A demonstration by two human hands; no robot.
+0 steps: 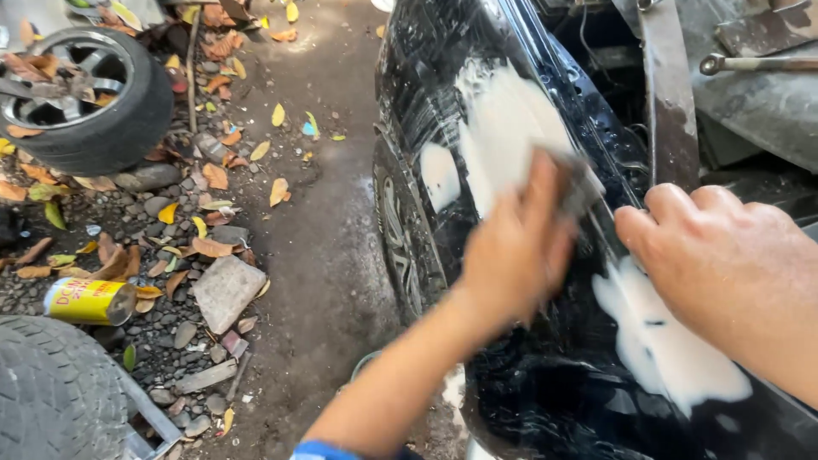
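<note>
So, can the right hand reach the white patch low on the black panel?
Probably yes: the right hand rests on the black panel just above the white patch, nothing between.

The left hand (520, 243) presses a dark grey sanding block (581, 183) against the glossy black car fender (443, 77), its fingers (545, 183) curled over the block's near edge. A pale patch of filler (503, 119) spreads just beyond those fingertips. The right hand (724, 264) rests flat on the fender, with a second whitish patch (656, 349) just below its fingers (648, 226). A yellow spray can (85, 300) lies on the gravel, well apart from both hands.
</note>
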